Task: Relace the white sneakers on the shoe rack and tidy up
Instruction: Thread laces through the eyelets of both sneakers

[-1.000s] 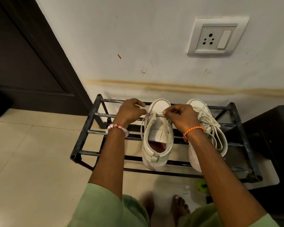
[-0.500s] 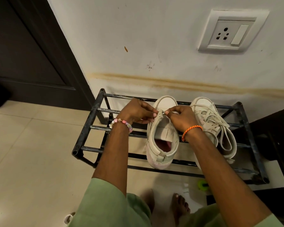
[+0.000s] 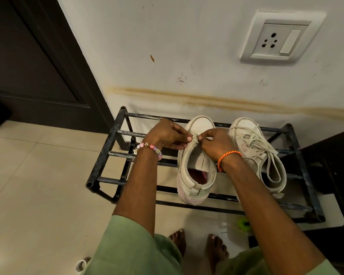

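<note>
head | looks steeply down (from above) | near shoe rack [image 3: 99,171]

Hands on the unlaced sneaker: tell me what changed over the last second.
The left hand moved right from the rack bar to the unlaced sneaker, its fingers meeting the right hand at the eyelets. The laced sneaker and shoe rack stayed put.

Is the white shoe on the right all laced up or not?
Laced up. The right white sneaker has cream laces criss-crossing its front, their loose ends trailing over its opening. Whether they are knotted cannot be told.
</note>
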`<state>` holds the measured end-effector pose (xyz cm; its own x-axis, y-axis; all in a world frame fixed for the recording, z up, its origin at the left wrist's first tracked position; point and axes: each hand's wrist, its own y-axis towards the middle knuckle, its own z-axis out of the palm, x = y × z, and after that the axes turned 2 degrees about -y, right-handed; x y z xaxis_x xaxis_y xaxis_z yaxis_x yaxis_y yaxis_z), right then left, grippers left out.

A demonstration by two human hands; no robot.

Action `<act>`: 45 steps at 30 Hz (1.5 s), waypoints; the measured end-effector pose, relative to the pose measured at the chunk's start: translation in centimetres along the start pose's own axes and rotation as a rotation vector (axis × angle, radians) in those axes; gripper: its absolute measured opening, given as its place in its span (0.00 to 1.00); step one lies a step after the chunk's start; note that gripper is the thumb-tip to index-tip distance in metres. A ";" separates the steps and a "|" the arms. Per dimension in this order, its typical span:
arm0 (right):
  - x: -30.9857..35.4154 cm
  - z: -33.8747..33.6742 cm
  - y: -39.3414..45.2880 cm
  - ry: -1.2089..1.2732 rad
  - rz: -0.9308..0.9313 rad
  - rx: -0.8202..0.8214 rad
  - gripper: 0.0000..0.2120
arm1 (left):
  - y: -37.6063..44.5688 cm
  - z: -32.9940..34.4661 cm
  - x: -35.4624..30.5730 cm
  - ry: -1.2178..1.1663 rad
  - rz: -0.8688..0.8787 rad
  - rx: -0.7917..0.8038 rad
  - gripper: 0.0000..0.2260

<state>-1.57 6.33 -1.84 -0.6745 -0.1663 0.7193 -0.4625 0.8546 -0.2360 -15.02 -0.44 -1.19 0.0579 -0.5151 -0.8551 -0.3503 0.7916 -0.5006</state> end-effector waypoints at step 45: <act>-0.1 0.5 -4.3 -0.190 0.074 -0.205 0.19 | -0.5 -0.5 0.4 0.193 0.249 -0.075 0.04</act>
<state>0.21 2.45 -1.19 -0.8070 -0.1723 0.5649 -0.2947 0.9464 -0.1324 -15.27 -1.25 -1.22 -0.2139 -0.3672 -0.9052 -0.3999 0.8784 -0.2618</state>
